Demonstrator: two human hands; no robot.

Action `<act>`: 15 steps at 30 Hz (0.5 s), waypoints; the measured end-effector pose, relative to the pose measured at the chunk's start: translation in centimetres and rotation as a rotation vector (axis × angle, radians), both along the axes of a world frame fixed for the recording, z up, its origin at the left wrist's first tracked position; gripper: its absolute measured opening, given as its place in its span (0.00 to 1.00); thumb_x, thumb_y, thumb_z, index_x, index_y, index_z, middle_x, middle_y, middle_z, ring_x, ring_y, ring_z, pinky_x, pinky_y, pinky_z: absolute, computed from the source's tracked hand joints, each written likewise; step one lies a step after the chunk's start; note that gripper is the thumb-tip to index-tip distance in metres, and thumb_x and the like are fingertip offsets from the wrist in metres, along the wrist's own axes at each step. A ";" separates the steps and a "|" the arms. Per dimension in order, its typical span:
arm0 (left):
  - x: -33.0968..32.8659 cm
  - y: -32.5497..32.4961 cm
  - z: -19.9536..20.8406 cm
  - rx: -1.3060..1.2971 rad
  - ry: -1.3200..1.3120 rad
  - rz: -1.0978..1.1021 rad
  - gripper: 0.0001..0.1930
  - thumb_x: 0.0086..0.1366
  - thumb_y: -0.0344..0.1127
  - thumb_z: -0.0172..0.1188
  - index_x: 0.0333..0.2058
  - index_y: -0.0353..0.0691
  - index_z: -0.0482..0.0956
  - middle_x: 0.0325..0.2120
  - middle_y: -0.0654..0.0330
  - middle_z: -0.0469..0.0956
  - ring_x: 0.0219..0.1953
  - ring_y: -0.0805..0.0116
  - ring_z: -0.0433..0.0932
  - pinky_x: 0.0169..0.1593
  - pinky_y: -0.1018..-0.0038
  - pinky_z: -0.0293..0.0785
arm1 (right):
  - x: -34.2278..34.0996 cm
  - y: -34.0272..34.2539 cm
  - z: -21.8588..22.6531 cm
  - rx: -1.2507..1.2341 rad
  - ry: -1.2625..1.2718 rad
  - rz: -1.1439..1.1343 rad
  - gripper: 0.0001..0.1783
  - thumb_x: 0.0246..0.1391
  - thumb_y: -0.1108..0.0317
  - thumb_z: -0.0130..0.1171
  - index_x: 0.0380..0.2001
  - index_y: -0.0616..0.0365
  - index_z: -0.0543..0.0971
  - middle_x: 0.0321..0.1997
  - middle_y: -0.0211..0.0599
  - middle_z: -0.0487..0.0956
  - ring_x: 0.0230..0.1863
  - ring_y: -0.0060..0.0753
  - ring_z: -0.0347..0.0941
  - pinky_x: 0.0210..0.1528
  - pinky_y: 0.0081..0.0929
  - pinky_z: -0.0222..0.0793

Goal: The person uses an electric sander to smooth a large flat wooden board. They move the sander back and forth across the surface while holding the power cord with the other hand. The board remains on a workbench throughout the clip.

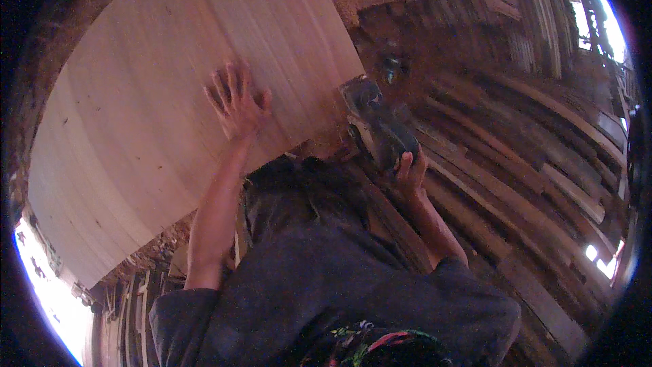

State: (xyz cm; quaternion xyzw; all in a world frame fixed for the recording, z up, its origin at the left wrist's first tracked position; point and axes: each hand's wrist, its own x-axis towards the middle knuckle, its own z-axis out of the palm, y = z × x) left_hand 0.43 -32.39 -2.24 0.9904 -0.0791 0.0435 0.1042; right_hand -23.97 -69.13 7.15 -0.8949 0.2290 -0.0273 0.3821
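Observation:
A wide, pale wooden panel [149, 102] with straight grain and a few small dark marks stretches in front of me and to the left. My left hand [238, 105] lies on its face with the fingers spread, holding nothing. At the panel's right edge is a dark, boxy handheld power tool [380, 122], in the shape of a belt sander or planer. My right hand [411, 171] is closed round its rear end, thumb on top. The tool's front touches or overlaps the panel's corner; its underside is hidden.
Many long boards [509, 156] lie side by side on the right. Stacked planks [536, 13] fill the far right, and upright strips of wood [132, 319] stand at the near left. Shavings [159, 248] show below the panel's near edge.

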 end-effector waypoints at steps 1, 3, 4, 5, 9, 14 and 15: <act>-0.1 -0.1 -0.1 0.011 0.023 -0.005 0.43 0.69 0.61 0.57 0.78 0.54 0.59 0.81 0.57 0.49 0.81 0.39 0.43 0.80 0.34 0.31 | 1.3 -0.1 -0.3 -0.020 -0.030 0.005 0.19 0.72 0.59 0.54 0.50 0.68 0.79 0.28 0.41 0.82 0.25 0.38 0.77 0.30 0.38 0.71; -0.4 -0.1 0.6 0.046 0.059 -0.002 0.43 0.69 0.61 0.57 0.78 0.53 0.59 0.81 0.56 0.50 0.81 0.38 0.43 0.79 0.34 0.31 | 6.0 0.6 -0.8 -0.045 -0.100 0.022 0.19 0.73 0.58 0.54 0.49 0.67 0.79 0.30 0.41 0.83 0.26 0.38 0.77 0.31 0.39 0.71; -0.4 -0.1 0.9 0.029 0.059 -0.001 0.43 0.68 0.61 0.57 0.78 0.53 0.59 0.81 0.55 0.51 0.81 0.38 0.44 0.79 0.34 0.32 | 8.8 1.2 -0.8 -0.001 -0.115 0.021 0.19 0.73 0.58 0.54 0.50 0.66 0.79 0.32 0.43 0.84 0.27 0.41 0.78 0.33 0.40 0.72; -0.3 -0.2 1.0 0.010 0.056 0.001 0.43 0.68 0.61 0.58 0.78 0.53 0.59 0.80 0.55 0.51 0.81 0.38 0.44 0.79 0.33 0.32 | 11.9 1.9 -0.8 0.042 -0.133 0.019 0.20 0.73 0.57 0.55 0.50 0.66 0.80 0.33 0.44 0.85 0.29 0.44 0.79 0.34 0.41 0.73; -0.1 -0.1 1.9 -0.025 0.085 -0.007 0.43 0.67 0.61 0.59 0.77 0.51 0.62 0.80 0.52 0.51 0.81 0.38 0.43 0.79 0.33 0.34 | 25.7 4.6 0.9 -0.021 -0.203 0.095 0.21 0.73 0.55 0.55 0.50 0.64 0.82 0.39 0.50 0.87 0.36 0.58 0.83 0.41 0.47 0.76; 0.1 -0.1 2.3 -0.067 0.145 0.014 0.43 0.67 0.61 0.58 0.76 0.49 0.63 0.80 0.50 0.51 0.81 0.36 0.42 0.79 0.31 0.34 | 43.9 8.1 0.7 -0.226 -0.330 0.209 0.34 0.73 0.41 0.50 0.57 0.64 0.79 0.49 0.60 0.86 0.50 0.70 0.82 0.53 0.56 0.78; 0.2 -0.2 2.2 -0.059 0.158 0.020 0.43 0.67 0.61 0.59 0.76 0.49 0.63 0.80 0.50 0.51 0.81 0.35 0.41 0.79 0.31 0.34 | 47.0 8.8 0.8 -0.206 -0.293 0.209 0.37 0.73 0.38 0.49 0.61 0.64 0.77 0.51 0.62 0.85 0.53 0.70 0.82 0.56 0.57 0.77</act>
